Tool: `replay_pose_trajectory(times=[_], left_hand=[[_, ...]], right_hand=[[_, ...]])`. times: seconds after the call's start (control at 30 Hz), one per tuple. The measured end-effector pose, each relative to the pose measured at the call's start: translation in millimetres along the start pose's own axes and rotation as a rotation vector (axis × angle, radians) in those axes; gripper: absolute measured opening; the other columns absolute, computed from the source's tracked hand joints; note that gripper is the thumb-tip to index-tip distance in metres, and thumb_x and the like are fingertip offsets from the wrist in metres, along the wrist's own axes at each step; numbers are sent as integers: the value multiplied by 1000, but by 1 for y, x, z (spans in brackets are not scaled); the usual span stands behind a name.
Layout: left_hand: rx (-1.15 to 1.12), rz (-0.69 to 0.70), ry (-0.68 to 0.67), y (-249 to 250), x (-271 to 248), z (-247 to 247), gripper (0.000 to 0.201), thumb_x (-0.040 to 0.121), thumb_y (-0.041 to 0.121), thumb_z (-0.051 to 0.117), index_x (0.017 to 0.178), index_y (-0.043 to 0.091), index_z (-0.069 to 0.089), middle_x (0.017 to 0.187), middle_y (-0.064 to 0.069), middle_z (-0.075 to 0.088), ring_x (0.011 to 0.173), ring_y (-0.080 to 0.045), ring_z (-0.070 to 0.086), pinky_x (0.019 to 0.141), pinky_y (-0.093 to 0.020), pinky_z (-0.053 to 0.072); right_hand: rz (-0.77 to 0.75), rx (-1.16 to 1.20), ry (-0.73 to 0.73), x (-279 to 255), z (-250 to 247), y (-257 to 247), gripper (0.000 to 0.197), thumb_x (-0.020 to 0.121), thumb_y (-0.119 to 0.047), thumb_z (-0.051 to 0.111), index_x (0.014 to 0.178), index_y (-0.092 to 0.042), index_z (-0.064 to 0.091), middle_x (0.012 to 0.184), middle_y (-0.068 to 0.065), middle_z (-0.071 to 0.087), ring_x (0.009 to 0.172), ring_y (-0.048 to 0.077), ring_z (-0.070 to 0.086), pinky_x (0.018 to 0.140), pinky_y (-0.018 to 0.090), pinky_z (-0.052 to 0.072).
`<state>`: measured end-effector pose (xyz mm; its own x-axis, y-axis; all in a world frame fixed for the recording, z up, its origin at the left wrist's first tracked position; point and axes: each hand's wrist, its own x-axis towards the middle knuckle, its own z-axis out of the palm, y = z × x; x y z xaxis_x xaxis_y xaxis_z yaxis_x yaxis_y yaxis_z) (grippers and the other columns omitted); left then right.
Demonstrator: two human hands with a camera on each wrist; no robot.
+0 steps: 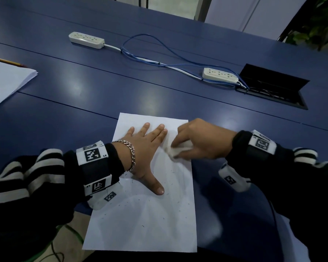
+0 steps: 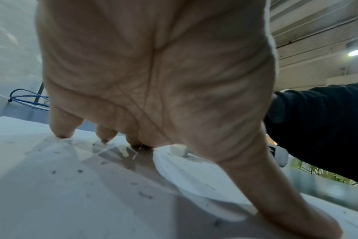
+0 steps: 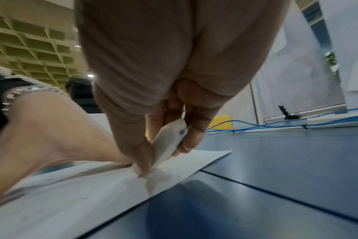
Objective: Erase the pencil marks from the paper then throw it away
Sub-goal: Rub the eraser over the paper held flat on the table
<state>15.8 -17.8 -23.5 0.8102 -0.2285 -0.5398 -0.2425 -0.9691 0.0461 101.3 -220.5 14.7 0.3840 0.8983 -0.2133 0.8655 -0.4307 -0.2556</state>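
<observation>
Lying flat on the blue counter (image 1: 68, 95), near its front edge: the white paper (image 1: 146, 220), dotted with small dark eraser crumbs and faint pencil traces.

Pressing down on the paper's upper half: the left hand (image 1: 144, 148), palm down, fingers straight and spread, thumb stretched toward the near edge, holding nothing. Showing in the left wrist view: the same fingertips (image 2: 61, 132) touching the sheet, crumbs scattered over it.

Pinching a white eraser (image 1: 175, 150) between thumb and fingers: the right hand (image 1: 199, 142), curled round it, just beside the left hand's fingertips. Touching the paper with its lower corner near the sheet's right edge, tilted, as the right wrist view is showing: the eraser, with a dark smudge on its side. Blurring slightly at the right hand and eraser in the head view.

Resting at the far left: a stack of white sheets (image 1: 6, 82) with a yellow pencil (image 1: 8, 62) just behind it. Lying farther back on the counter: two white power strips (image 1: 86, 40) (image 1: 220, 75), joined by looping blue cables (image 1: 150, 59), the nearer strip just beside an open black cable hatch (image 1: 273, 86).
</observation>
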Motion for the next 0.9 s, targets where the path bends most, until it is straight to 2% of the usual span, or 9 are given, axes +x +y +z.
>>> replay_pose_trajectory(times=[0.07,0.13,0.27,0.3,0.47,0.63,0.7,0.8,0.9], left_hand=[[-11,2,-11,0,0,0,175,38,104,64,156,23,-36,166,8,-37,155,-31,-29,126,-62,-2],[-10,2,-16,-1,1,0,175,37,105,63,155,23,-38,165,9,-38,155,-31,-30,126,-62,-3],[5,0,-25,0,1,1,175,37,105,61,154,22,-39,164,8,-41,154,-31,-32,127,-61,-3],[3,0,-26,0,0,1,175,37,105,61,154,22,-39,164,8,-41,154,-31,-32,127,-61,-4],[-18,0,-19,-1,1,2,176,34,106,61,153,24,-40,164,10,-41,154,-29,-32,127,-61,-4],[-1,-2,-30,-1,1,1,175,37,105,62,153,23,-40,162,9,-44,153,-29,-33,127,-59,-5],[-1,-5,-22,0,-1,0,175,37,105,62,153,23,-40,163,9,-43,154,-28,-32,127,-58,-5],[-5,-7,-17,0,-1,0,175,37,105,62,153,23,-40,163,9,-42,154,-28,-31,127,-58,-5],[-6,-3,-10,0,-1,0,175,36,106,61,154,23,-39,163,9,-42,155,-28,-31,128,-58,-4]], right_hand=[[80,-18,77,5,-1,10,32,85,-50,64,106,-28,76,88,-8,65,82,15,61,78,36,52],[103,-35,90,3,0,7,30,85,-46,65,104,-26,76,88,-6,64,82,17,61,78,38,52],[-21,-21,-81,-8,0,-14,32,86,-52,63,102,-27,76,90,-9,64,83,11,58,77,28,50],[-19,-30,-80,-6,-2,-13,33,87,-53,63,103,-27,76,90,-9,64,83,11,58,78,28,49],[126,-73,74,8,-4,12,33,86,-50,63,104,-25,75,87,-6,64,81,17,60,77,40,53],[7,-36,-70,-7,3,-14,30,86,-47,63,102,-24,75,88,-6,62,82,14,57,76,34,52],[50,-37,-44,-3,-1,-6,32,86,-49,63,103,-25,76,89,-6,64,83,15,59,77,34,52],[144,-50,73,3,-3,11,33,86,-48,65,107,-23,75,90,-3,64,86,20,60,79,41,53],[98,-50,48,-4,5,-1,30,85,-43,65,105,-23,74,91,-4,62,86,19,58,78,41,53]])
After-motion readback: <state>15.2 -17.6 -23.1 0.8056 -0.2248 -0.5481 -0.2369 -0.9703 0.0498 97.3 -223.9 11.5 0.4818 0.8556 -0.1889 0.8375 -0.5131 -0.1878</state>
